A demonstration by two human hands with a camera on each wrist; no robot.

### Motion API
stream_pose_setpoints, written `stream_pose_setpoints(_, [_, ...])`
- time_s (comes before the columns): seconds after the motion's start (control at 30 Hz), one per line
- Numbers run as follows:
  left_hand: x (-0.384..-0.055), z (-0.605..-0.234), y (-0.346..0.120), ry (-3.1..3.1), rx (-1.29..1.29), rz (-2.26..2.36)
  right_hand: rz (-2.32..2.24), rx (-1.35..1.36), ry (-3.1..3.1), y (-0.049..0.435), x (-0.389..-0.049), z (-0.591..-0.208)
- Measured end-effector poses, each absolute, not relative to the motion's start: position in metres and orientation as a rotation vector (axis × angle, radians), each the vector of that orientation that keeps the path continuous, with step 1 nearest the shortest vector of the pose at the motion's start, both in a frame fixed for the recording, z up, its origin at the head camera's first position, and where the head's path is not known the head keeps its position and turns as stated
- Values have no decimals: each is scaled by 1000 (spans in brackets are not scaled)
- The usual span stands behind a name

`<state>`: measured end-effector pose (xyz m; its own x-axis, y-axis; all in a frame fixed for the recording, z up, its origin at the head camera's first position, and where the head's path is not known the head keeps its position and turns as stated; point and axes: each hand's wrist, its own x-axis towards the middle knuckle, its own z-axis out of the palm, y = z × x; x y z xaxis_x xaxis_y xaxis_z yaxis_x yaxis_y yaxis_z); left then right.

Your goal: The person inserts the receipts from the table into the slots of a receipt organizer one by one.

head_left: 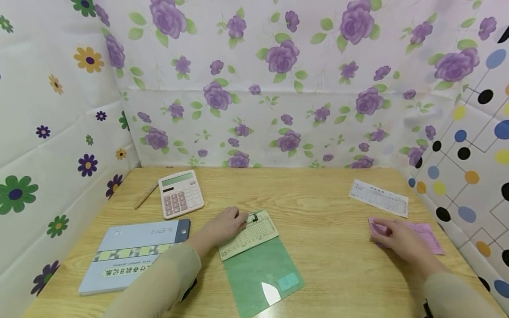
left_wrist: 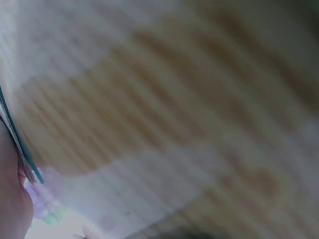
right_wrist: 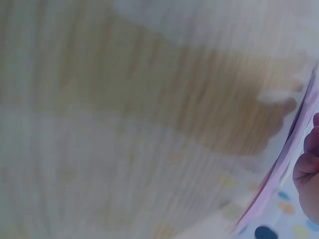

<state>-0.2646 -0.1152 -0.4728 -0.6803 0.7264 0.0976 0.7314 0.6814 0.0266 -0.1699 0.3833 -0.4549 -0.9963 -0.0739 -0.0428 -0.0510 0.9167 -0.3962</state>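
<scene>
My left hand (head_left: 226, 226) lies at the upper left of a translucent green clipboard (head_left: 264, 274), fingers bent over its top edge beside the metal clip (head_left: 253, 217). A pale yellow printed form (head_left: 254, 236) lies under that clip. In the left wrist view, the board's thin teal edge (left_wrist: 25, 149) runs close against the hand; the fingertips are hidden. Over on the right, my right hand (head_left: 399, 240) pinches the left end of a pink printed slip pad (head_left: 427, 236) between thumb and fingers. The right wrist view shows the pad's pink edge (right_wrist: 279, 169) beside curled fingers.
A white printed slip (head_left: 379, 198) lies behind the pink pad. At left are a blue account book (head_left: 131, 251), a pink-and-white calculator (head_left: 180, 194) and a tan pen (head_left: 146, 195). A light blue patch (head_left: 288, 281) sits on the clipboard's lower corner. Patterned cloth walls (head_left: 278, 110) border the wooden table (head_left: 326, 247).
</scene>
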Motion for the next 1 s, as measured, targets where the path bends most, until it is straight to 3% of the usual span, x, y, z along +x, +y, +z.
stream_pose_setpoints(0.53, [-263,-474,-115,-2784,-1219,-84,-434,100,3002,443,-157,-457])
stream_pose_setpoints(1.0, [-263,-476,-114,-2773,-1226,-81,-385,-6,3060,445,-153,-467])
